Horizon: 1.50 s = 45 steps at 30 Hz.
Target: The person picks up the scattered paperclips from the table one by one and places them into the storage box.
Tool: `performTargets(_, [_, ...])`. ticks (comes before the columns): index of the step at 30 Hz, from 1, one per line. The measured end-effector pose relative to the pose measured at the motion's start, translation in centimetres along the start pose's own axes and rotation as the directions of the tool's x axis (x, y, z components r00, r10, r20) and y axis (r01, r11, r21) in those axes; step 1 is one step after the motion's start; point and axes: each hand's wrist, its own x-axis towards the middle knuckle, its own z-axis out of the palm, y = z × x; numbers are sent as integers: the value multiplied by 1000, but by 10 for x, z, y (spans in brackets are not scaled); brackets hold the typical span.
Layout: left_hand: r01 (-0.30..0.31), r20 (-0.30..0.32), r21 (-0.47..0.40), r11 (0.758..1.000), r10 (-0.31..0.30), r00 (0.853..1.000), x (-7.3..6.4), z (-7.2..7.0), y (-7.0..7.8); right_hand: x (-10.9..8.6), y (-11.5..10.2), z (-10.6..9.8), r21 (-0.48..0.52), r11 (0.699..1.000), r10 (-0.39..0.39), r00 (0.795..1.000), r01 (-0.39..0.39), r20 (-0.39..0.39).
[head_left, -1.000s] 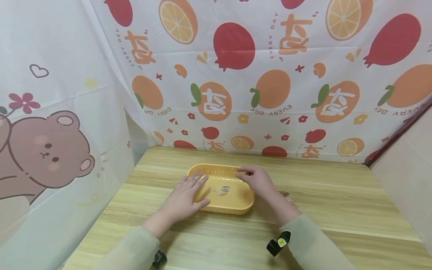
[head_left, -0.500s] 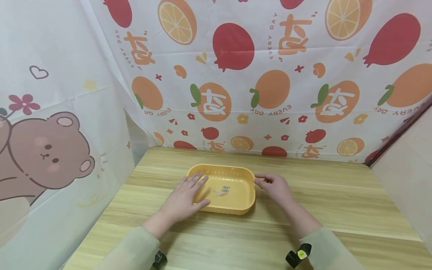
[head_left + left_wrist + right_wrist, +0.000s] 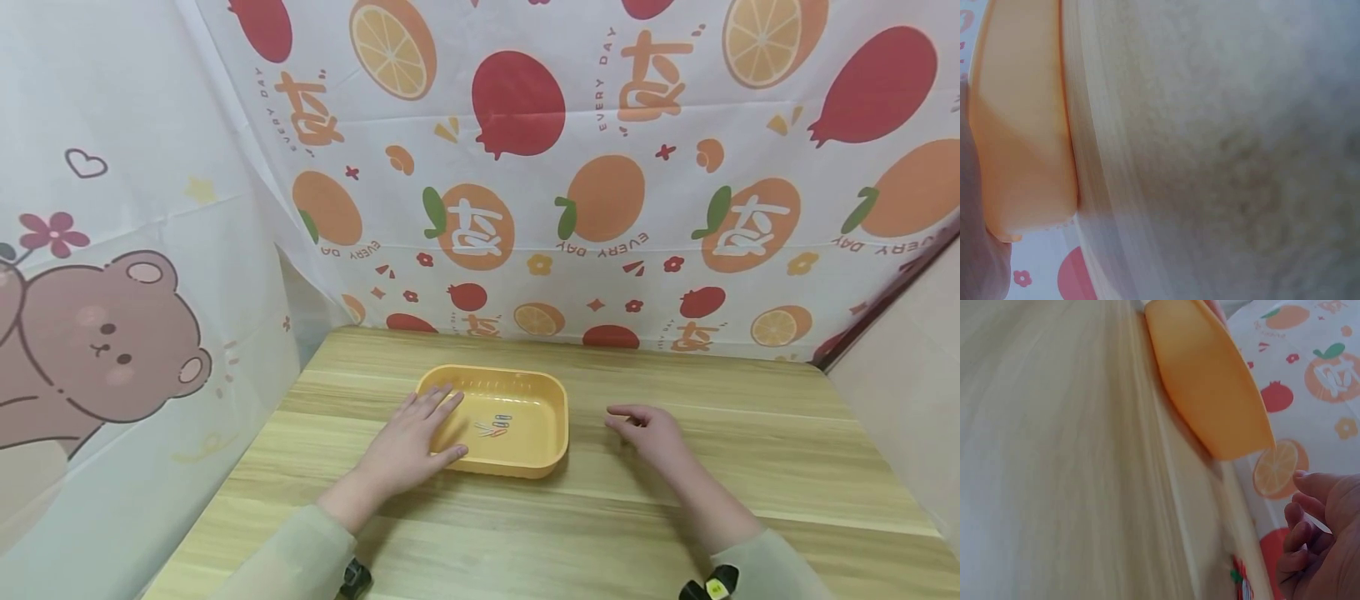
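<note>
A yellow plastic tray stands on the table, with several small paper clips on its floor. My left hand rests over the tray's left end, fingers spread and thumb lying at the near rim. To the right of the tray, apart from it, my right hand hovers above the table. In the right wrist view its fingers bend loosely, and I see nothing held between them. Below that hand, red, green and white paper clips lie on the table; in the head view the hand and forearm hide them.
The wood-grain table runs back to a fruit-print cloth. A white cloth with a bear print hangs at the left, and a pale panel borders the right side.
My right hand has moved from above the tray's right end out to the right, over the loose clips. The left hand, the tray and the clips inside look the same.
</note>
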Motion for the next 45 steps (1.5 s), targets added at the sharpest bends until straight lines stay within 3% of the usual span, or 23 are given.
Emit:
performTargets(13, [5, 17, 16, 1000, -6, 1000, 0, 2, -1, -9, 31, -29, -85, 995, 44, 999, -45, -13])
performTargets(24, [25, 20, 7, 1000, -25, 999, -1, 3, -2, -11, 43, -38, -220, 975, -23, 1000, 21, -7])
performTargets(33, [24, 23, 0, 1000, -24, 999, -1, 3, -2, -11, 48, -34, -359, 926, -124, 992, 114, -3])
performTargets(45, [5, 10, 3, 1000, -5, 1000, 0, 1, -2, -7, 54, -40, -414, 902, -117, 993, 120, 34])
